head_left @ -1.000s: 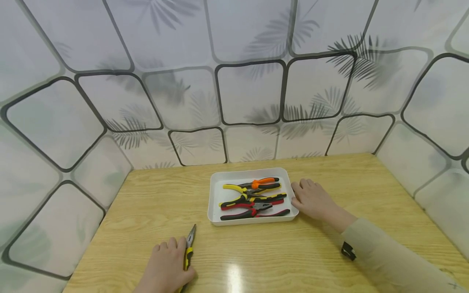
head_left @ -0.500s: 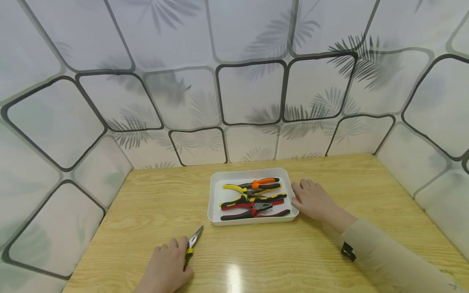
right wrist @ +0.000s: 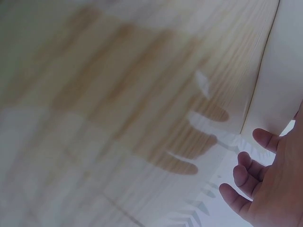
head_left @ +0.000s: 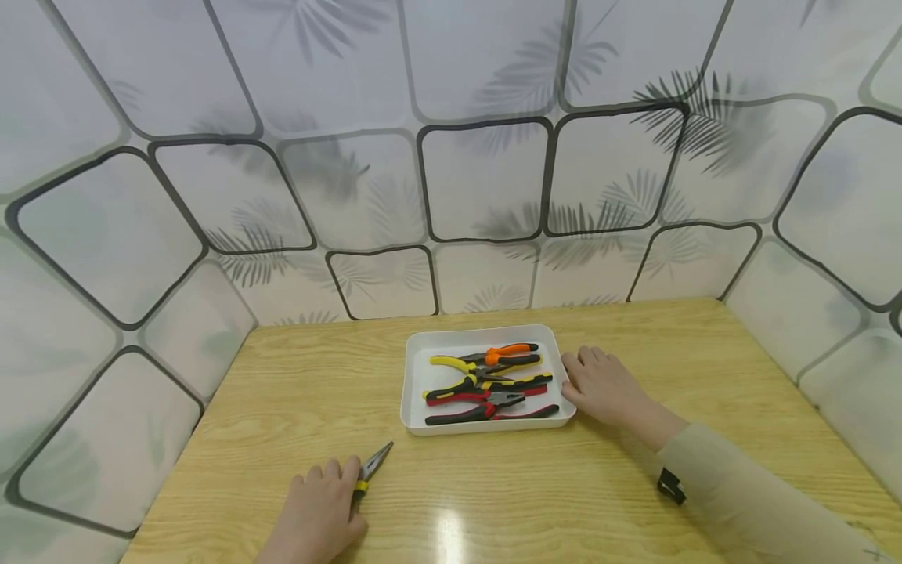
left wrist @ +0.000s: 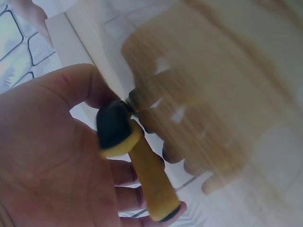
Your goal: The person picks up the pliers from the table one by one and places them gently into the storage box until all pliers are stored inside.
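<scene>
In the head view my left hand (head_left: 317, 509) holds needle-nose pliers (head_left: 376, 462) low over the wooden table, their steel nose angled up and to the right. The left wrist view shows their yellow-and-black handles (left wrist: 154, 177) between thumb and fingers. My right hand (head_left: 602, 388) lies at the right end of a white tray (head_left: 416, 376), fingertips against its outer wall. Its fingers (right wrist: 236, 196) look loosely bent in the right wrist view. Inside the tray lie several pliers, including an orange-and-black pair (head_left: 503, 352), a yellow-and-black pair (head_left: 458, 384) and a red-and-black pair (head_left: 486, 409).
The tray rests on a light wooden table (head_left: 296, 392) with a glossy surface. Patterned fabric walls (head_left: 486, 180) close in the back and both sides. A small black clip-like piece (head_left: 671, 486) sits beside the right sleeve (head_left: 747, 489).
The pliers in my left hand have turned clockwise, their nose swinging right, and less of the handle shows past the fingers. My right hand and the tray stay put.
</scene>
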The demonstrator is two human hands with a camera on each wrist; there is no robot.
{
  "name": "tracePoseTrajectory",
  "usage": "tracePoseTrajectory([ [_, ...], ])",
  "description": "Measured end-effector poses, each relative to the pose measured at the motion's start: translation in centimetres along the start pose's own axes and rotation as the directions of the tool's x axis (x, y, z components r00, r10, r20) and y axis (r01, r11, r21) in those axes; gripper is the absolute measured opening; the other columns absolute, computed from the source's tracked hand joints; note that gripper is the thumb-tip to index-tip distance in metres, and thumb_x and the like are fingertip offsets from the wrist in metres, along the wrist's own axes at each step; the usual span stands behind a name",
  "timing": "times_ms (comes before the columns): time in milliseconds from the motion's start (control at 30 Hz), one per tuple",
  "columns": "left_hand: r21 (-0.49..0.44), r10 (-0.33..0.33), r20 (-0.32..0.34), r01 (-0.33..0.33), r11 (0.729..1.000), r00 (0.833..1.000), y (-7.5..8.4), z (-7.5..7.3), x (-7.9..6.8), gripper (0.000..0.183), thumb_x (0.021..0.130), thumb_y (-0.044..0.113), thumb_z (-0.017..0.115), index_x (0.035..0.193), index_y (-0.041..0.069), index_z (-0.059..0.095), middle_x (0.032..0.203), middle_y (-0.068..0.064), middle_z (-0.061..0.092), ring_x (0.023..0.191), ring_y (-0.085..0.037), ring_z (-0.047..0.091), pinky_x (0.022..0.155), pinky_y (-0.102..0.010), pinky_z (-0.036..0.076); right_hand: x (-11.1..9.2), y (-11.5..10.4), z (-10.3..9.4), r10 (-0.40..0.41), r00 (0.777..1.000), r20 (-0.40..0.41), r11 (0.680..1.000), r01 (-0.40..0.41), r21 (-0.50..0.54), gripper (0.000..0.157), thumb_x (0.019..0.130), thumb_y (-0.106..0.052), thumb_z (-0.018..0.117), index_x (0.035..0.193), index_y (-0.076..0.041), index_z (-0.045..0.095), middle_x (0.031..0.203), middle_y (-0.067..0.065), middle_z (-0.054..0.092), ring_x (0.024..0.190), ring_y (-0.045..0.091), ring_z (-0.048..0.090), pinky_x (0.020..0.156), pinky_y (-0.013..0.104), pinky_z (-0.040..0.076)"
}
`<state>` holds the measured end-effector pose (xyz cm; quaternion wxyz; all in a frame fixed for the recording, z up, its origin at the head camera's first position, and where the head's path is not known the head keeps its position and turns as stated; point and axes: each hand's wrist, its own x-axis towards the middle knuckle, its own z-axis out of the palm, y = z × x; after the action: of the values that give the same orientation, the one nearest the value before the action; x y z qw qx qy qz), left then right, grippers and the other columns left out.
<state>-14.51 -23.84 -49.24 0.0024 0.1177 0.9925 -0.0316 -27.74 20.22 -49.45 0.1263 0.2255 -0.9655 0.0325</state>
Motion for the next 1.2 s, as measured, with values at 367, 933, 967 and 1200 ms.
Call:
tracePoseTrajectory([
  [367, -0.006, 0.019, -0.023, -0.019, 1.0, 1.0, -0.5, -0.1, 0.1, 0.056, 0.08, 0.025, 0.067, 0.132, 0.005, 0.062, 0.101, -0.012, 0.064, 0.094, -0.031, 0.063, 0.083, -0.057, 0.051, -0.1, 0.2, 0.2, -0.003, 1.0, -0.005, 1.0, 0.003, -0.003, 0.016, 0.098, -0.026, 0.058, 0.097, -0.012, 0.051, 0.084, 0.004, 0.042, 0.074, 0.02, 0.036, 0.063, 0.031, 0.028],
  [933, 0.025, 0.14, -0.098, -0.138, 0.99, 0.985, -0.9, -0.7, 0.9, 0.04, 0.08, 0.024, 0.067, 0.118, 0.013, 0.062, 0.087, 0.0, 0.048, 0.082, -0.019, 0.046, 0.08, -0.044, 0.044, -0.1, 0.2, 0.6, -0.014, 0.999, -0.039, 1.0, 0.014, 0.009, 0.016, 0.096, -0.026, 0.057, 0.093, -0.012, 0.049, 0.082, 0.004, 0.04, 0.071, 0.019, 0.033, 0.062, 0.03, 0.026],
  [967, 0.029, 0.145, -0.102, -0.142, 0.989, 0.984, -0.9, -0.8, 0.9, 0.038, 0.08, 0.024, 0.067, 0.116, 0.013, 0.061, 0.086, 0.001, 0.046, 0.082, -0.018, 0.044, 0.079, -0.042, 0.042, -0.1, 0.2, 0.7, -0.015, 0.999, -0.044, 1.0, 0.016, 0.011, 0.017, 0.095, -0.026, 0.057, 0.093, -0.012, 0.048, 0.082, 0.004, 0.04, 0.071, 0.018, 0.033, 0.062, 0.03, 0.026],
  [1200, 0.045, 0.186, -0.15, -0.181, 0.982, 0.971, -0.9, -1.5, 1.2, 0.032, 0.079, 0.024, 0.068, 0.108, 0.017, 0.056, 0.083, 0.003, 0.041, 0.079, -0.016, 0.04, 0.077, -0.038, 0.037, -0.1, 0.1, 0.4, -0.004, 1.0, -0.024, 1.0, 0.004, 0.011, 0.015, 0.096, -0.026, 0.057, 0.095, -0.012, 0.05, 0.083, 0.004, 0.04, 0.072, 0.019, 0.034, 0.063, 0.029, 0.026],
])
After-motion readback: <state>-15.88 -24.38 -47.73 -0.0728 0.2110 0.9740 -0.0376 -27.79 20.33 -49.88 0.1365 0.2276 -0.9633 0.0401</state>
